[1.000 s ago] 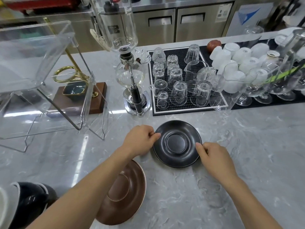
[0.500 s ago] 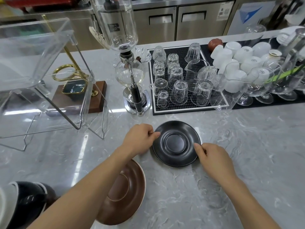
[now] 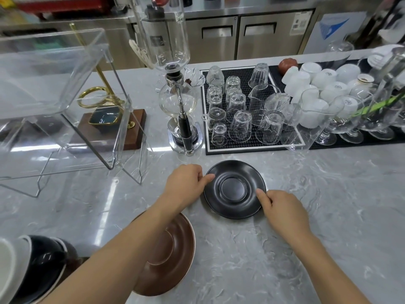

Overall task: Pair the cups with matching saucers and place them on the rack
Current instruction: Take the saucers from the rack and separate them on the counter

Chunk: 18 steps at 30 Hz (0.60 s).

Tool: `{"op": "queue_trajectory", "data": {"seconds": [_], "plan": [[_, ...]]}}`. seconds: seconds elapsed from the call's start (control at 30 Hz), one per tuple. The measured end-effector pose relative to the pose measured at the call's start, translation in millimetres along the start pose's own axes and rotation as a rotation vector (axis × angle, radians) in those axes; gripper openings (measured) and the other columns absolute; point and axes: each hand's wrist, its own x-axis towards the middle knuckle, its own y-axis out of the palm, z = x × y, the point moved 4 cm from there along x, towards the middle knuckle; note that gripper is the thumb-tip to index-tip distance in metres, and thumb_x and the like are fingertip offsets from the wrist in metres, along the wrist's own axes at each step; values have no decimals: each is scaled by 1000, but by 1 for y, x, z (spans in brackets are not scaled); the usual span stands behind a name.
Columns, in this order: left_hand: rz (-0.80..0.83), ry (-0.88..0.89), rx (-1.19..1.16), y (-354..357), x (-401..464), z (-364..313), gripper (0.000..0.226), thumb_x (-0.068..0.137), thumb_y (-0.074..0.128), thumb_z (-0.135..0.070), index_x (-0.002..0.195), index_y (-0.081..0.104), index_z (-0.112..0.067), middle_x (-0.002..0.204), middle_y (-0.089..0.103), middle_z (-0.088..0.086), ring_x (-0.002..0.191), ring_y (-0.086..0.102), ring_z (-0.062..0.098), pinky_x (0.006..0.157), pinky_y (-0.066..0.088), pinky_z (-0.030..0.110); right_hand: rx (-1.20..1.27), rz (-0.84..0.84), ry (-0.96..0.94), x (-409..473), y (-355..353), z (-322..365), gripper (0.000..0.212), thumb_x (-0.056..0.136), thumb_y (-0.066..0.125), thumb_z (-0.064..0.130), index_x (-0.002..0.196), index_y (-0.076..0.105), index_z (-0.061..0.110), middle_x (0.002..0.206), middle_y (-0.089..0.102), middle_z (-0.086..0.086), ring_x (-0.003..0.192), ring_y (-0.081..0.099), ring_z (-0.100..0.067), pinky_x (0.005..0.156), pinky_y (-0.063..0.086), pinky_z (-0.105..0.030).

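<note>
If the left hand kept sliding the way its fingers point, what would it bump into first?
The left hand points right, and its fingertips already touch the rim of the black saucer. So it would push the saucer first. Beyond that sits the right hand, pinching the opposite rim.

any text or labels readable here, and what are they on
No text reads whole.
"B...": start of a printed word, cut short, on the siphon coffee maker's upper glass chamber.
Dark label lower on that chamber: too blurred to read.
White sticker with a code square on the steel cabinet door: too small to read.
Small marks on the upturned white cups: too small to read.
Blue and white sign: no letters legible.
</note>
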Motion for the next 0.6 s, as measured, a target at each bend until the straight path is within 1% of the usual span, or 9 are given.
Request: {"op": "queue_trajectory", "data": {"seconds": [0.1,0.2,0.33,0.37,0.43,0.5,0.57,0.6], "plan": [[-53,10,-7,-10,-9,2,54,98,56,-53,57,39,-23,53,46,-7,59,51,23,55,32,32,26,-43,-8,-4,-5,2,61,99,42,53,49,35,18,46,43,3,48,45,-19,44,24,-30],[-145,-15,-79,-27,-28,11,53,97,59,-50,57,43,-20,50,46,-6,56,51,22,53,34,32,70,-70,-33,-8,-11,7,61,99,42,52,49,35,17,43,39,3,44,43,-18,43,24,-29],[-304,-50,-200,-46,-66,24,55,95,66,-43,51,38,-25,42,39,-7,47,45,7,50,32,29,124,-85,-124,-14,-15,29,59,98,44,49,49,35,18,43,39,3,45,42,-17,43,26,-29],[-339,-68,-230,-51,-79,30,54,94,67,-41,51,38,-26,42,38,-8,46,44,7,50,33,29,142,-78,-162,-18,-14,39,58,98,45,48,49,33,19,43,38,3,45,41,-16,44,26,-30],[-361,-75,-272,-53,-96,33,50,93,69,-38,52,42,-27,43,42,-8,49,49,8,51,34,20,205,-57,-208,-23,-12,50,55,99,47,44,52,32,18,45,36,3,46,38,-17,45,27,-31],[-369,-97,-312,-56,-117,38,42,92,70,-36,57,51,-25,46,50,-7,58,56,8,53,38,15,252,-29,-264,-30,-7,65,52,99,48,41,55,33,18,46,35,3,46,36,-16,47,29,-34],[-395,-134,-340,-59,-134,41,35,91,71,-34,61,56,-24,53,58,-4,67,60,7,56,40,12,284,-5,-317,-37,-2,82,49,99,51,39,56,36,21,46,37,4,45,36,-12,47,30,-30],[-412,-162,-356,-62,-142,44,34,90,72,-34,61,55,-26,60,62,-7,68,60,5,57,40,11,300,11,-346,-41,0,92,46,98,52,40,57,39,23,46,40,4,47,40,-12,47,31,-26]]}}
